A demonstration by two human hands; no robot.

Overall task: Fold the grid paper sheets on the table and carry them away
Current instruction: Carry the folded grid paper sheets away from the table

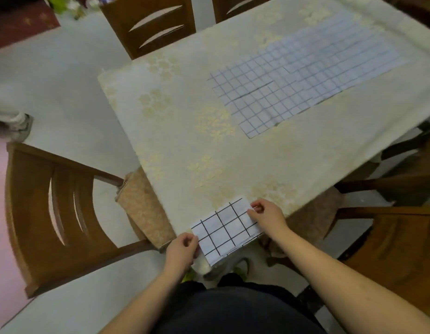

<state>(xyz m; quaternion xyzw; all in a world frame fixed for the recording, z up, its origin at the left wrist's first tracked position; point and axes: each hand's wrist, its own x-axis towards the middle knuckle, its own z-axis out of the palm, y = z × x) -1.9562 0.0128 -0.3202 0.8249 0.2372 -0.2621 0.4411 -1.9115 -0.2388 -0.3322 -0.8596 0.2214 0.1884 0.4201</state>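
Note:
A small folded grid paper sheet (225, 229), white with black lines, lies at the near corner of the table (185, 141) and juts past its edge. My left hand (182, 248) pinches its near left corner. My right hand (266, 213) pinches its far right corner. Farther back on the table, several unfolded grid paper sheets (305, 75) lie flat and overlap one another.
The table carries a cream flowered cloth. A wooden chair (57, 213) stands at the left, another chair (151, 22) at the far side, and one more chair (402, 225) at the right. A person's leg and shoe (13, 121) show at the left edge.

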